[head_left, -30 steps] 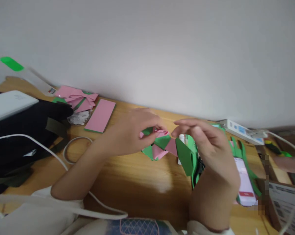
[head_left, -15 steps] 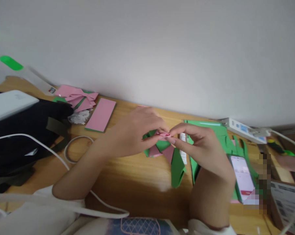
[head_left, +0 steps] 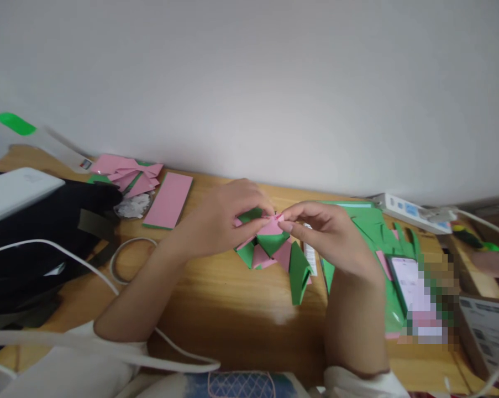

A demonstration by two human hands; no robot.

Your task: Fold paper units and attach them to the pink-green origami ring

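- a folded pink-and-green paper model (head_left: 272, 241) is held between the two hands, over the middle of the wooden worktop (head_left: 241, 315), nearer the back edge than the front; whether its underside touches the wood i cannot tell.
- the left hand (head_left: 232, 221) pinches the upper left of its pink flap, thumb and forefinger closed on the paper with no gap to be seen.
- the right hand (head_left: 332, 235) pinches the right corner of the same flap between thumb and forefinger, its tips just beside the left hand's.
- at the model's lower right a folded green flap (head_left: 299, 273) points toward the front edge.
- just beyond that flap lies a white printed strip (head_left: 310, 257), partly hidden by the right hand.
- right of the hands, toward the back right corner, green paper pieces (head_left: 371, 229) are spread out, with a lit phone (head_left: 403, 276) near them.
- a white power strip (head_left: 406, 211) lies along the back edge at the right, a plug in it.
- left of the hands, near the back edge, are a pink-and-green paper rectangle (head_left: 167, 200), a pink folded paper bow (head_left: 137, 170) and a clear bag of white bits (head_left: 133, 206).
- nearer the left edge, a pale ring (head_left: 113, 268) lies beside a black bag (head_left: 79, 215) with a white case (head_left: 21, 193) on top.
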